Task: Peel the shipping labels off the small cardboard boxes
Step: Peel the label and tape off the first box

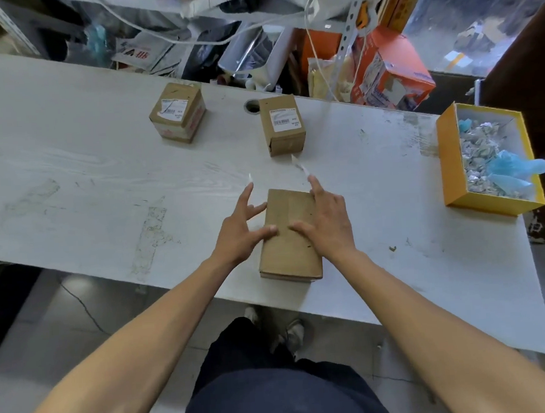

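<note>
Cluttered shelving looms behind a scuffed white table (101, 146), where the left hand (239, 232) and right hand (326, 220) lie spread on a bare-topped cardboard box (289, 237) at the near edge, fingers straight and gripping nothing. Two labelled boxes wait farther back, one left (177, 111) and one at centre (282, 124), their shipping labels intact, while a yellow tray (453, 163) of paper scraps sits off right. The risk, I'd say: the near box sits close to the edge, so a careless shove could tip it off.
</note>
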Demonstrator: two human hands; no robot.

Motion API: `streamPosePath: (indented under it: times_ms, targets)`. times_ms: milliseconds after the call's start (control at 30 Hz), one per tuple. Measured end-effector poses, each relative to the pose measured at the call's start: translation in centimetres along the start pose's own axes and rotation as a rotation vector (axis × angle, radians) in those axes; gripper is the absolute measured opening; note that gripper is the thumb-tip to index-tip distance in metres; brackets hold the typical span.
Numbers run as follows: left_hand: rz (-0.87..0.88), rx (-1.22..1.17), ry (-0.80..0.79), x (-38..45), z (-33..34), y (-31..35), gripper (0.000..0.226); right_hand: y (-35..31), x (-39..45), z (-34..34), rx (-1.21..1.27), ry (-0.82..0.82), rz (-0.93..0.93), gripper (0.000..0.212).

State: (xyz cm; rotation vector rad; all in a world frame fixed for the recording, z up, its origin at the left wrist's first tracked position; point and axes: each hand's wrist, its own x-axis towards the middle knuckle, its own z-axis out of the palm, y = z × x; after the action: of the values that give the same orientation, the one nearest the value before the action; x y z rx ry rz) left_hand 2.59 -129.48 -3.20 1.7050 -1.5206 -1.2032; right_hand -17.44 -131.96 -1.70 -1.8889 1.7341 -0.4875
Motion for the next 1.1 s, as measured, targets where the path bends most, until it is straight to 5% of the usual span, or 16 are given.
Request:
streamPosePath:
  times_ms: [267,533,667,767,1000,1100]
  targets:
    - [0.151,0.124,-0.280,-1.7,-1.7,-1.0,0.144,0.6,-3.9,0.9,0.017,-0.243,-0.090,0.153]
    - [0.020,-0.050,-0.036,-1.2,-0.2,-0.7,0.111,-0.2,-4.2,1.5,0.152,0.123,0.061,0.104]
    - [0.255,0.147,-0.231,-0.8,-0.2,-0.9,0.143,1.4,-4.8,0.2,0.227,-0.094,0.050,0.146]
    - [0.330,0.182,-0.284,0.3,0.5,-1.0,0.151,2.2,-5.2,0.1,0.203,-0.229,0.046,0.149]
    - [0.115,0.082,0.004,0.9,1.5,0.2,0.117,2.6,-3.8,0.1,0.351,0.038,0.160,0.102]
    - [0.106,0.085,0.054,1.3,1.0,0.5,0.114,2.9,-3.3,-1.0,0.413,-0.023,0.118,0.125]
